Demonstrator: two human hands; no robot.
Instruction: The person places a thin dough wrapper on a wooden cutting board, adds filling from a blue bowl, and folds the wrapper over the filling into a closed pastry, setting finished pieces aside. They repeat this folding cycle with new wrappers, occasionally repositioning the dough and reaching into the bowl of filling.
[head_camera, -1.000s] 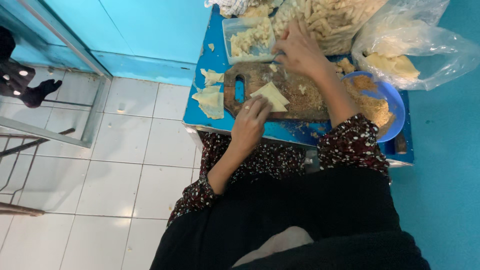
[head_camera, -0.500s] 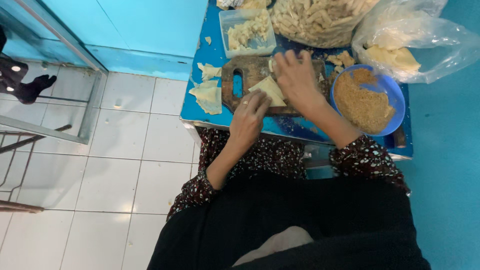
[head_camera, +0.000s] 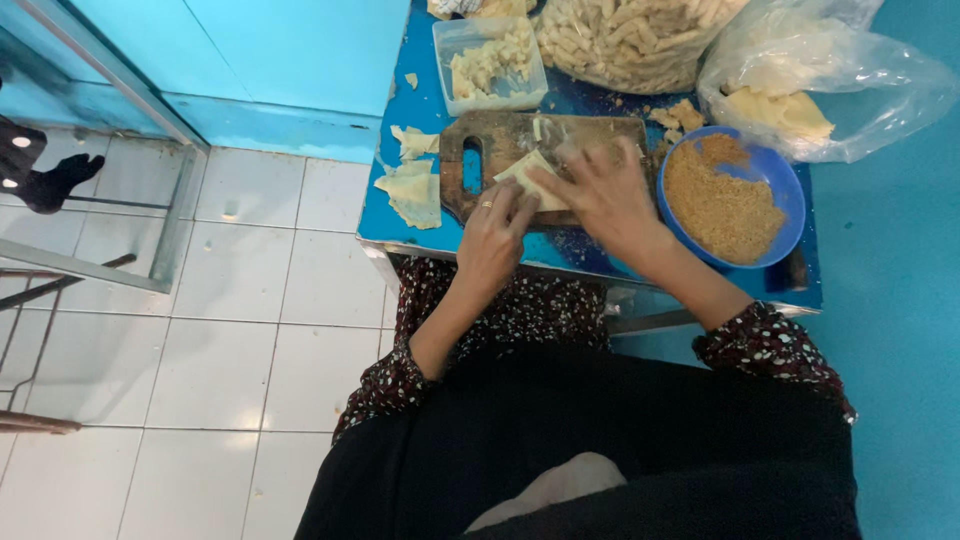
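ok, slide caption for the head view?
Both hands fold a pale wrapper on a wooden board beside a blue crumb bowl.

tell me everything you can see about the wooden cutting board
The wooden cutting board is dark brown and worn-looking, roughly rectangular, with a slot-shaped handle hole near its left end. It lies flat on the blue table, just below a clear plastic tub and left of a blue bowl of brown crumbs. A pale sheet of wrapper rests on it, pressed by the left hand and the right hand, which hide its right part.
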